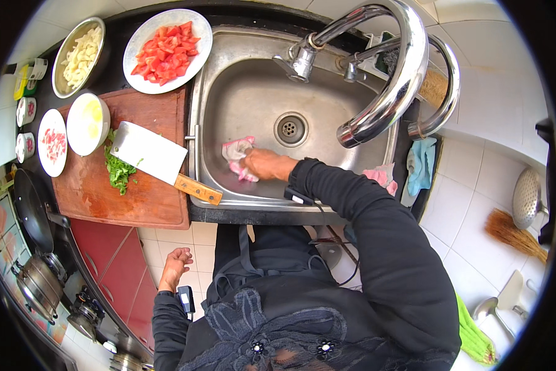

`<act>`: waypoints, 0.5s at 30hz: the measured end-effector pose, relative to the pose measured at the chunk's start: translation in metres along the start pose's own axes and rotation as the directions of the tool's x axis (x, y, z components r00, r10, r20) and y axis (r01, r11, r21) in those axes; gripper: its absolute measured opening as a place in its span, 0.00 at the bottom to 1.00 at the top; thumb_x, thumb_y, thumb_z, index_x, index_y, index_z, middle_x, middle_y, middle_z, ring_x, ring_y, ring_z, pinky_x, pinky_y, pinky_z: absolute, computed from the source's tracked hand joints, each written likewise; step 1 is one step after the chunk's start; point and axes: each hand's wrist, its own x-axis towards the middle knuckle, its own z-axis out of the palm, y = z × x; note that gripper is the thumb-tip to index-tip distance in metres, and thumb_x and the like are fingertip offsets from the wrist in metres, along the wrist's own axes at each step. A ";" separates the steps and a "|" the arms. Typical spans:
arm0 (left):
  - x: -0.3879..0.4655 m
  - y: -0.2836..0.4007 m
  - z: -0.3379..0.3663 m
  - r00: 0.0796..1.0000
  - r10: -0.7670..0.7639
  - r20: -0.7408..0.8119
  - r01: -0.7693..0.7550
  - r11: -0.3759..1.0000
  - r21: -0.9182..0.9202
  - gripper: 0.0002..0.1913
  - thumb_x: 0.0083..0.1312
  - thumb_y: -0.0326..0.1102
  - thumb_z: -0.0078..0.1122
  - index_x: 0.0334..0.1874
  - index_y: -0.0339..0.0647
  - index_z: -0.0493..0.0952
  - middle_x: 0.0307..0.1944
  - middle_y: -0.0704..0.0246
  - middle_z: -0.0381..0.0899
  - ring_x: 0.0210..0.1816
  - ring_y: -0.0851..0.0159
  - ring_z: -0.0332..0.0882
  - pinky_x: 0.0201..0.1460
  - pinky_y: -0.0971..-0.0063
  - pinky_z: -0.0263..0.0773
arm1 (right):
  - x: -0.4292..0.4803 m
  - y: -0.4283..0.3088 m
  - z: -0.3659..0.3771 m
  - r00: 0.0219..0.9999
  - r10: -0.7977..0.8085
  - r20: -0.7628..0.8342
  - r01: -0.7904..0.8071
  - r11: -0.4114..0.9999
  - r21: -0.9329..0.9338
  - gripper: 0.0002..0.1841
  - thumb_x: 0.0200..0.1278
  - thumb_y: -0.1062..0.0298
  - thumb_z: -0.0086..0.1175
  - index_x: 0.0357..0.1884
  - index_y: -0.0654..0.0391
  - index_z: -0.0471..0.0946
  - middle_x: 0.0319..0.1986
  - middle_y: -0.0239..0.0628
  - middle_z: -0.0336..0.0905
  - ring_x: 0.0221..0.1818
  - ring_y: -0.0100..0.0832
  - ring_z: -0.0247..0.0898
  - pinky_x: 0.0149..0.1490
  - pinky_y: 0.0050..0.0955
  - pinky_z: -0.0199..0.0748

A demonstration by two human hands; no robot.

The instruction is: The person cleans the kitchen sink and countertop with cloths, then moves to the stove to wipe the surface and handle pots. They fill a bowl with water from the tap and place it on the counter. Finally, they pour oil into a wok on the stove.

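Note:
My right hand point(269, 164) is low in the left part of the stainless steel sink point(245, 102). Its fingers are closed on a pink and white cloth point(237, 150), which lies against the sink's bottom near the left wall. By my side, below the counter's edge, my left hand point(175, 269) hangs with loosely curled fingers and nothing visible in it. Left of the sink, a cleaver point(150, 150) rests on a wooden cutting board point(157, 204), its wooden handle reaching over the sink's rim. Chopped green leaves point(119, 171) lie partly under the blade.
A chrome faucet point(410, 83) arches over the sink's right side. Around the board stand a plate of cut tomatoes point(166, 53), a metal bowl point(78, 58) of pale pieces, a white bowl point(88, 124) with egg and a plate of chopped meat point(53, 143). A blue cloth point(421, 164) hangs at right.

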 end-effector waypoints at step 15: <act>0.015 -0.006 -0.008 0.999 0.033 0.000 -0.033 0.999 0.035 0.10 0.67 0.37 0.50 0.46 0.45 0.75 0.37 0.74 0.78 0.38 0.72 0.77 0.39 0.74 0.70 | -0.137 0.111 -0.050 0.921 0.358 -0.151 -0.336 0.929 0.153 0.13 0.50 0.66 0.54 0.39 0.56 0.79 0.38 0.51 0.78 0.48 0.51 0.71 0.52 0.42 0.71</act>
